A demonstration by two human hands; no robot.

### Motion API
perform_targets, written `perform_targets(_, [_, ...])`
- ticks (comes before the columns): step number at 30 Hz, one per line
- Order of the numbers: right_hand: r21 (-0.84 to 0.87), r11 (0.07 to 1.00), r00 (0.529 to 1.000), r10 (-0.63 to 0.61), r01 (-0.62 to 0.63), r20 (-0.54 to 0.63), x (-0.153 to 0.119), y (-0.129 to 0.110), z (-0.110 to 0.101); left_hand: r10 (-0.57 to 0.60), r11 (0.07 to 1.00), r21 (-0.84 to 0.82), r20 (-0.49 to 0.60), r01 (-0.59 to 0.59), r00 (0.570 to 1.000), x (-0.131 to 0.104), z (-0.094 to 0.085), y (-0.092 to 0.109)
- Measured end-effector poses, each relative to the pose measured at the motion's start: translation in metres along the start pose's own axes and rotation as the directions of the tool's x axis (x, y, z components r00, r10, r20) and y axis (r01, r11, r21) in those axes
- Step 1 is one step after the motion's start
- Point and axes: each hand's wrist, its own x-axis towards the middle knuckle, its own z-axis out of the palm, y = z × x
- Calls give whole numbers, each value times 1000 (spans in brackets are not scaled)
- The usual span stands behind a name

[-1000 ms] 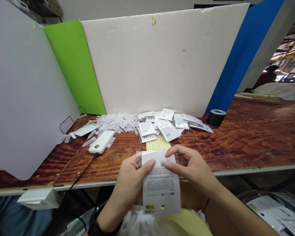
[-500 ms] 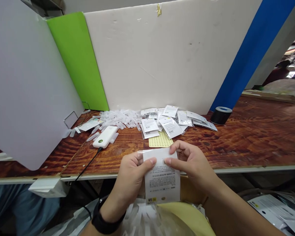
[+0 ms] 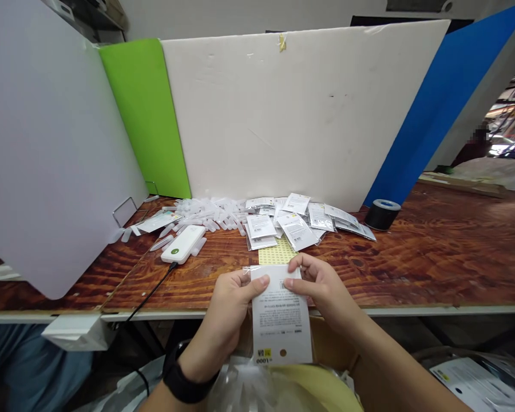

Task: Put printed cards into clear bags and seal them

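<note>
Clear plastic over white card: a packet (image 3: 281,320) held upright at about 6 o'clock in the head view, just in front of the near edge of the wooden table (image 3: 433,252). Gripped at its top left corner by the left hand (image 3: 229,312), thumb pressed on the printed face, fingers curled behind. Pinched at the top right by the right hand (image 3: 321,286), thumb and forefinger closed on the packet's upper edge. Black print, a barcode and a yellow mark on the card, with a round hole near its lower edge. Black watch (image 3: 186,380) on the left wrist.

At 12 o'clock from the hands, flat on the table, a yellow dotted sheet (image 3: 274,254), and beyond it a loose pile of similar packets (image 3: 298,220). At 11 o'clock, a heap of small clear plastic pieces (image 3: 206,212) and a white device (image 3: 183,244) with a black cable running off the table edge. At 1 o'clock, well apart, a black tape roll (image 3: 381,213). Behind all this, upright boards: white (image 3: 304,109), green (image 3: 148,114), blue (image 3: 438,103), and a pale one (image 3: 47,149) at 9 o'clock.
</note>
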Motion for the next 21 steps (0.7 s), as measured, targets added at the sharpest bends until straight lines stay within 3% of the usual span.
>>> perform_targets(4, [20,999,999,42,-42,12,6,5,0,-17,999,31,-20,18,1000,2,0,-2])
perform_targets(11, [-109,993,999,-46,44,-17,4,14,0,16,997,76,14,-17,1000,2,2,-5])
perform_targets(15, [-200,980,999,-26,21,-26,2,20,2,34,993,113,7,-35,999,2,2,-6])
perform_targets(21, [-105,989,981,124,-108,152,6,12,-8,-21,999,39,6,21,1000,1,-4,-4])
